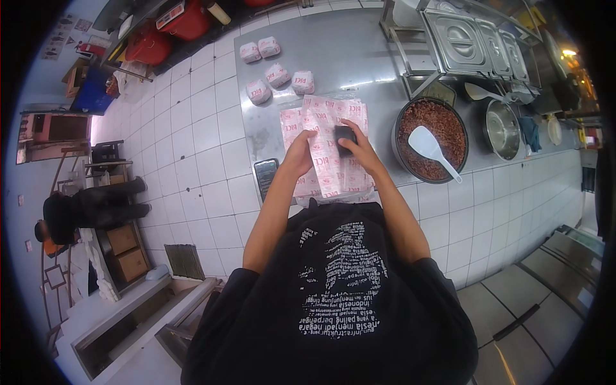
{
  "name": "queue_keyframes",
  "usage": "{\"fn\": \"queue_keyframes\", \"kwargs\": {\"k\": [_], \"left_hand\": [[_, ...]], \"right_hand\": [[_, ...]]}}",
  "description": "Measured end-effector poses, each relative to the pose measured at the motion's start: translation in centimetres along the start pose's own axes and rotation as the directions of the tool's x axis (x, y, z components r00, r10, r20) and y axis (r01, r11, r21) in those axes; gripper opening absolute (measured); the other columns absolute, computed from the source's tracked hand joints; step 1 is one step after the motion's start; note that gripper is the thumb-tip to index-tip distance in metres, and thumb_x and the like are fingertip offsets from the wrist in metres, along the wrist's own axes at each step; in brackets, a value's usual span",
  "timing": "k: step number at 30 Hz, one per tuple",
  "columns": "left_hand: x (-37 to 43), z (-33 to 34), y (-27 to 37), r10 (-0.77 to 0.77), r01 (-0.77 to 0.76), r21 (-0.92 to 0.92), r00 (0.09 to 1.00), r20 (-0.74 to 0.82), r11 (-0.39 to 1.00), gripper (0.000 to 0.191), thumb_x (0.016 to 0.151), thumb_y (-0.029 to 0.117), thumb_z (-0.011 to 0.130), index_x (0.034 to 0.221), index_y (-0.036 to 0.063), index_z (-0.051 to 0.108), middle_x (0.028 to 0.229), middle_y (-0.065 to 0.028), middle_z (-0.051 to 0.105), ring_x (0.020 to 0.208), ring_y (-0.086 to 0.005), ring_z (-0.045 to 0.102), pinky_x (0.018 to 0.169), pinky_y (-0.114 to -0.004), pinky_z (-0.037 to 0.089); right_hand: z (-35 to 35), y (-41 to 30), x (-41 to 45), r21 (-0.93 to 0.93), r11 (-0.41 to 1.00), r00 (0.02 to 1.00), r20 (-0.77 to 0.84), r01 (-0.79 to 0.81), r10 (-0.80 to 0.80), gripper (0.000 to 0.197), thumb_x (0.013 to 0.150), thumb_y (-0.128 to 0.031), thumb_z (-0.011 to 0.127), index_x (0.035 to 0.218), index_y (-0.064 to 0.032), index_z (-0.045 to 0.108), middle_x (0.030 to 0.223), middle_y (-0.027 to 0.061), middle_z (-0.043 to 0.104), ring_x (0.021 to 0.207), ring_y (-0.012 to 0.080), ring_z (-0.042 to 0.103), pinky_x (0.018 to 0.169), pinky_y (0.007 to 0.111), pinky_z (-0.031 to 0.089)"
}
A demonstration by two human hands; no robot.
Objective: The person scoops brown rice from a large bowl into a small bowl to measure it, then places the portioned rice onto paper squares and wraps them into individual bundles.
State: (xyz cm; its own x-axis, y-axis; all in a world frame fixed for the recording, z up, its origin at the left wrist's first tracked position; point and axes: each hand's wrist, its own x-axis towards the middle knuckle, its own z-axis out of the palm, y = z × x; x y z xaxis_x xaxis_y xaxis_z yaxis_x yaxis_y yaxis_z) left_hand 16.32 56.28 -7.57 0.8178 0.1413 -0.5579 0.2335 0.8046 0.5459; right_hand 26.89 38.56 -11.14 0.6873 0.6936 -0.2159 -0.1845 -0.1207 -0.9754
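Observation:
Printed red-and-white wrapping sheets [356, 175] lie in a stack on the steel table before me. One sheet [323, 159] is lifted out of line with the stack, and its left edge is pinched by my left hand [299, 156]. My right hand [362, 148] grips a small black object [344, 139], probably a mould or cup, over the paper; the fingers cover part of it. Beyond the sheets sit several wrapped round bundles [303, 83] in the same printed paper. Right of the stack stands a round pan of reddish-brown rice [430, 113], a white rice paddle [428, 144] lying on top.
A phone [266, 175] lies at the near left table edge. Lidded steel food pans [457, 41] sit in a raised rack at the back right. A steel bowl [502, 130] is right of the rice. Another person [91, 207] stands far left, across the tiled floor [202, 134].

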Motion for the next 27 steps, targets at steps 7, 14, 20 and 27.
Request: {"fn": "queue_keyframes", "kwargs": {"k": [7,14,20,27], "left_hand": [[1.3,-3.3,-0.7,-0.032,0.028,-0.072,0.998,-0.055,0.997,0.052,0.093,0.025,0.055,0.137,-0.0030,0.046,0.127,-0.0169,0.062,0.112,-0.0309,0.065,0.101,-0.046,0.052],[-0.3,-5.4,-1.3,0.610,0.014,0.966,0.773,-0.173,0.257,0.039,0.100,0.032,0.051,0.124,0.0023,0.058,0.122,-0.0112,0.064,0.103,-0.0273,0.064,0.090,-0.043,0.050],[-0.1,6.9,-4.8,0.082,-0.090,-0.202,0.996,-0.046,0.975,0.040,0.106,0.041,0.041,0.132,0.0143,0.056,0.130,-0.0046,0.061,0.119,-0.0221,0.056,0.099,-0.043,0.047],[-1.8,12.8,-2.4,-0.087,0.117,-0.249,0.988,0.128,0.961,0.048,0.104,0.046,0.033,0.138,0.0177,0.054,0.141,-0.0085,0.056,0.132,-0.0294,0.052,0.106,-0.065,0.037]], "right_hand": [[-0.7,2.2,0.0,0.795,0.605,0.985,-0.067,-0.043,0.158,0.045,0.093,-0.021,0.056,0.136,-0.0088,0.052,0.124,0.0114,0.060,0.117,0.0233,0.059,0.101,0.041,0.048],[-0.2,-3.0,-2.5,0.954,0.273,0.968,0.052,-0.120,0.246,0.057,0.093,-0.041,0.050,0.136,-0.0046,0.052,0.135,0.0181,0.057,0.125,0.0341,0.056,0.105,0.053,0.046],[2.1,-7.8,-4.5,0.987,0.158,1.000,-0.001,-0.003,0.028,0.054,0.100,-0.043,0.039,0.136,-0.0045,0.051,0.135,0.0183,0.057,0.125,0.0330,0.055,0.105,0.050,0.046],[-1.1,-8.8,-5.5,0.106,0.982,0.867,-0.491,0.158,-0.086,0.036,0.107,-0.023,0.035,0.124,-0.0021,0.060,0.128,0.0139,0.060,0.118,0.0210,0.058,0.101,0.034,0.044]]}}
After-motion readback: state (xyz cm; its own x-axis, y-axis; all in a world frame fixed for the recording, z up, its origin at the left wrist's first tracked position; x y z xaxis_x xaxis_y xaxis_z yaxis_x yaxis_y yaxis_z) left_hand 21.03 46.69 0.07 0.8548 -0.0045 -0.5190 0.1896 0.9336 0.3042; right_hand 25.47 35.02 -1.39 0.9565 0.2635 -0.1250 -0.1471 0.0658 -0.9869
